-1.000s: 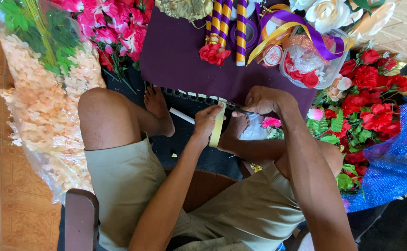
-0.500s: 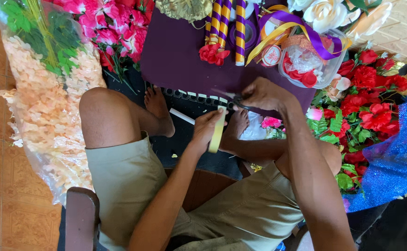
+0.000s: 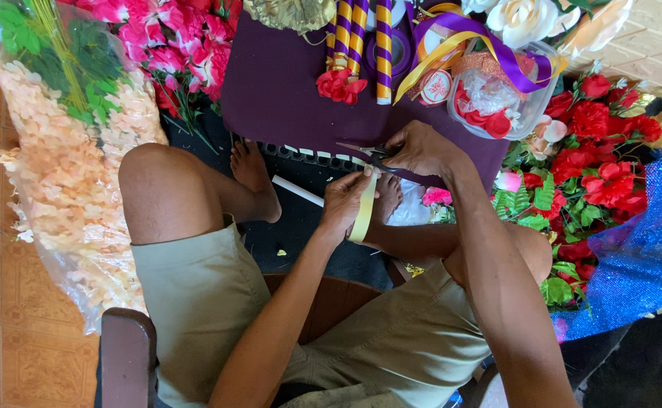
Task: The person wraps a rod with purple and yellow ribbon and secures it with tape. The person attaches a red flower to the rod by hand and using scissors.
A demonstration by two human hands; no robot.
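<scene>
My left hand pinches a pale yellow strip of tape or ribbon that hangs down from its fingers. My right hand grips a pair of scissors, whose blades point left just above the top end of the strip. Both hands meet over my bare feet, at the near edge of a dark purple board. A white stick lies on the dark mat beside my left foot.
A bag of peach artificial flowers lies at left, pink flowers at top left. Purple-and-gold striped sticks, ribbons and a clear tub of red petals sit on the board. Red roses and blue glitter fabric are at right.
My right hand has risen with the scissors from beside the strip to just above its top end. My left hand has lifted the strip slightly.
</scene>
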